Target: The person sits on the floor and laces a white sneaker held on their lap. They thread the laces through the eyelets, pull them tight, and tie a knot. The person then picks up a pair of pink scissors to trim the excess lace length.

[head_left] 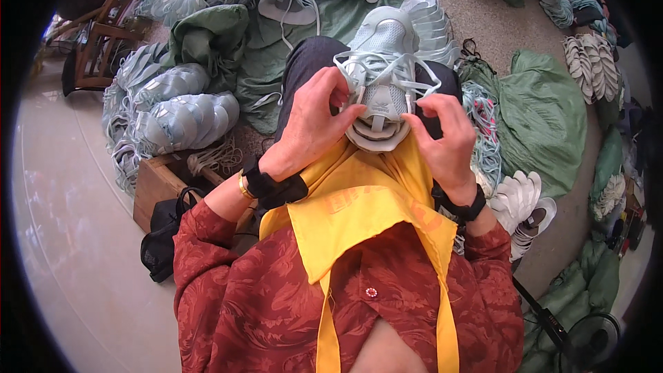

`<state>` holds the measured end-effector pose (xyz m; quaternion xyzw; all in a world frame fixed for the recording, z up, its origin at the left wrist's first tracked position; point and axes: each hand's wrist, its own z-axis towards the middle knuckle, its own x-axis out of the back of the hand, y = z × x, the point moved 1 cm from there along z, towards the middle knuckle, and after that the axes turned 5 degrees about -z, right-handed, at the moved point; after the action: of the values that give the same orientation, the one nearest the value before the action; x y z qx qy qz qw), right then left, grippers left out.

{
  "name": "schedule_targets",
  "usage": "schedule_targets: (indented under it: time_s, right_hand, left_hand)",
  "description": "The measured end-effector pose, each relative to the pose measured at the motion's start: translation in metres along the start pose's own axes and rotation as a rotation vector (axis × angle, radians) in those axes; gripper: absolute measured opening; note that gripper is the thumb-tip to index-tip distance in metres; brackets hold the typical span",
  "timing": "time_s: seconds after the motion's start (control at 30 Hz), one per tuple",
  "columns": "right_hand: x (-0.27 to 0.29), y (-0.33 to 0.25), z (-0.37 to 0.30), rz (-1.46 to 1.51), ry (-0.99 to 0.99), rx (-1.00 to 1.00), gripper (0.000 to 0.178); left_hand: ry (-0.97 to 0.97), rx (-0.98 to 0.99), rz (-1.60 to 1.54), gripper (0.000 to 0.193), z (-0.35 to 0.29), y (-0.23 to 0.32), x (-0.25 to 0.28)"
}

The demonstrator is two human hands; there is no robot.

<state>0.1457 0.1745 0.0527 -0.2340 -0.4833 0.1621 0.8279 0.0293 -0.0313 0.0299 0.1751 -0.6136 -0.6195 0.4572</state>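
Observation:
A pale grey-blue sneaker point(384, 36) rests on my lap between my knees, its heel opening toward me and its toe pointing away. Its pale shoelace point(397, 69) crosses over the tongue point(384, 99) and loops out loosely on both sides. At the left edge of the collar, my left hand point(314, 116) is closed, thumb and bent fingers pinching the lace by the upper eyelets. My right hand point(447, 144) mirrors it on the right edge, thumb and forefinger closed at the lace there. The exact grip of the fingertips is partly hidden.
Stacked pale shoes point(186, 121) lie to the left, with more shoes point(286, 3) beyond my knees. Green sacks point(542, 121) and bundled laces point(482, 121) are on the right. A wooden box point(155, 190) and black bag point(160, 242) stand at my left; white shoes point(516, 200) lie at my right.

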Motion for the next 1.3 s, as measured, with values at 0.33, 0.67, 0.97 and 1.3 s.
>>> schedule_targets:
  time_s: [0.33,0.67,0.97,1.3]
  right_hand:
    - [-0.004,0.004,-0.001,-0.032,-0.005,-0.003,0.021]
    - [-0.003,0.003,-0.004,-0.142,-0.057,0.097,0.023]
    - [0.001,-0.02,0.019,-0.607,-0.378,0.313,0.012]
    - [-0.005,-0.014,0.025,-0.414,-0.238,0.482,0.015]
  left_hand:
    - [0.016,-0.112,0.153,0.018,-0.001,0.001,-0.001]
    - [0.027,-0.119,0.128,0.018,-0.007,-0.001,-0.001]
    - [0.002,-0.185,0.299,0.015,-0.006,0.001,-0.003]
    - [-0.002,-0.174,0.261,0.014,-0.007,-0.004,-0.004]
